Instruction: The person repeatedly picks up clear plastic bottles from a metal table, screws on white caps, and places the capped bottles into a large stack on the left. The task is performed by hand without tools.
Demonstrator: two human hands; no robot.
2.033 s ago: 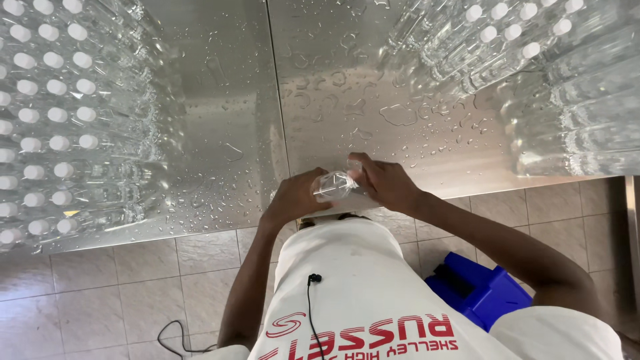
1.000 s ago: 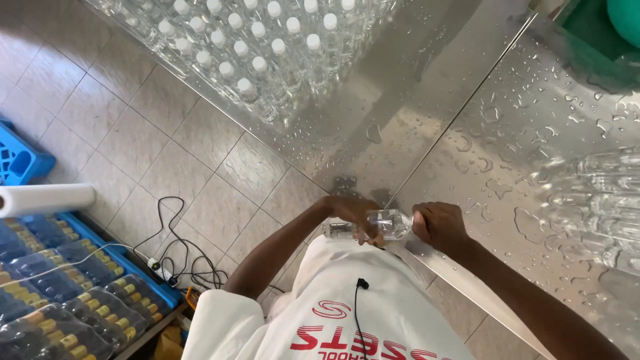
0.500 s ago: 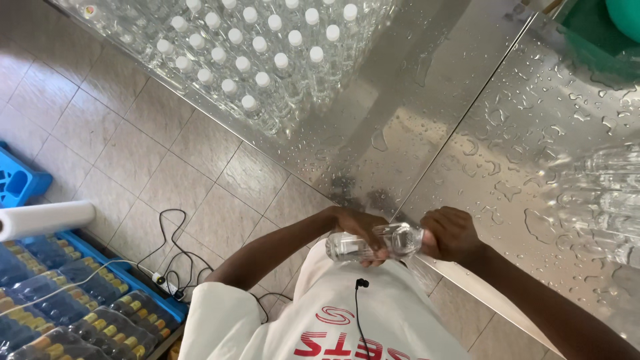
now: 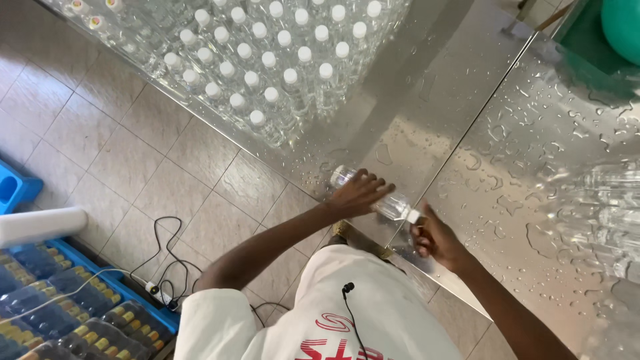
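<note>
2 hands (image 4: 393,213) on clear bottle (image 4: 373,197), wet steel table (image 4: 480,153)

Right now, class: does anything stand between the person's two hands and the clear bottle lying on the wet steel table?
Nothing visible does. The left hand already rests on the clear bottle, and the right hand is at its white cap, fingers touching it.
</note>
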